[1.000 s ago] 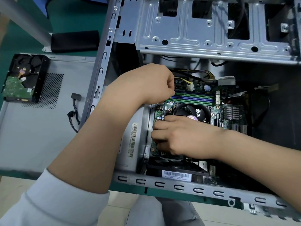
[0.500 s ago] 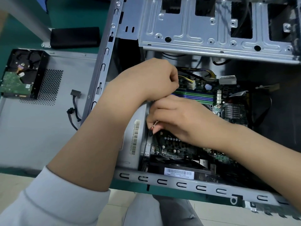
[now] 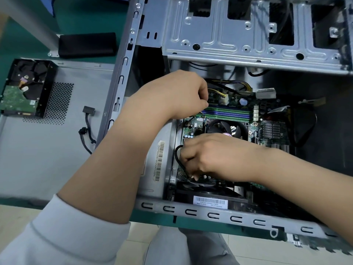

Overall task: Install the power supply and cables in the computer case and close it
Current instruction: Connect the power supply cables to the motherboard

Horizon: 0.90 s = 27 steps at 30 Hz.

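my right hand (image 3: 212,156) pinches a black cable (image 3: 177,155) down at the motherboard's (image 3: 267,129) near-left corner; my left hand (image 3: 177,94) is curled by the memory slots, though what it holds, if anything, i cannot tell; cabling is under way inside the open computer case (image 3: 219,215); the side panel (image 3: 47,150) lies on the counter (image 3: 80,18) with a hard drive (image 3: 23,88) on it, so closing is left, i judge.

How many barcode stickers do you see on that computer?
2: a long sticker left of the right hand, and a white label by the near rim. Others may be hidden.
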{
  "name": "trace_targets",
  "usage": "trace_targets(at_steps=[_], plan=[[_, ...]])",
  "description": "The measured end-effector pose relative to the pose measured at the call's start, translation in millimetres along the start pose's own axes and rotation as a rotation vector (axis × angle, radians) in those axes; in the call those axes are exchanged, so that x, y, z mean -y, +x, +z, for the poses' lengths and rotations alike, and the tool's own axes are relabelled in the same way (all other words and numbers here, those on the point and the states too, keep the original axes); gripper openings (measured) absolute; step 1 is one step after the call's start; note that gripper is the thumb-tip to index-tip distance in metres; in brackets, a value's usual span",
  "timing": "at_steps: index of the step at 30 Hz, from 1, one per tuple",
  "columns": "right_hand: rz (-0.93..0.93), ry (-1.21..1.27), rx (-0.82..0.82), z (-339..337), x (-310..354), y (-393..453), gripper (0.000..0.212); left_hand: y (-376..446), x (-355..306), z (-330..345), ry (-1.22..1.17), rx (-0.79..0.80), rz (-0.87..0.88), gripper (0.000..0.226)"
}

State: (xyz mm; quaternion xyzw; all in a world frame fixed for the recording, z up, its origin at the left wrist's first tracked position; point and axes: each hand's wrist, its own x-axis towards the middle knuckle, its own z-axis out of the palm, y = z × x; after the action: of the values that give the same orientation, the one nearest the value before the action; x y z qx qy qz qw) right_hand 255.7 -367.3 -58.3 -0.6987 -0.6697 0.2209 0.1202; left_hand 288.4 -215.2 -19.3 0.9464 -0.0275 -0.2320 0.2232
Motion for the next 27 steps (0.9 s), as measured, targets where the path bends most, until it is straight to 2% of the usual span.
trace_targets(at_steps=[6,11,16,27], plan=[[-0.050,-0.197,0.110,6.7,2.8,1.6,0.015,1.3,0.5,0.8,0.001,-0.004,-0.005,0.012],[-0.017,-0.234,0.137,9.5,2.9,0.1,0.017,1.5,0.9,0.9,0.019,-0.007,0.003,0.013],[0.029,-0.255,0.162,7.7,3.4,1.1,0.009,1.2,1.0,1.7,0.016,-0.012,0.001,0.013],[0.033,-0.273,0.200,5.8,3.2,2.1,0.013,1.6,1.6,2.1,0.007,-0.019,0.000,0.011]])
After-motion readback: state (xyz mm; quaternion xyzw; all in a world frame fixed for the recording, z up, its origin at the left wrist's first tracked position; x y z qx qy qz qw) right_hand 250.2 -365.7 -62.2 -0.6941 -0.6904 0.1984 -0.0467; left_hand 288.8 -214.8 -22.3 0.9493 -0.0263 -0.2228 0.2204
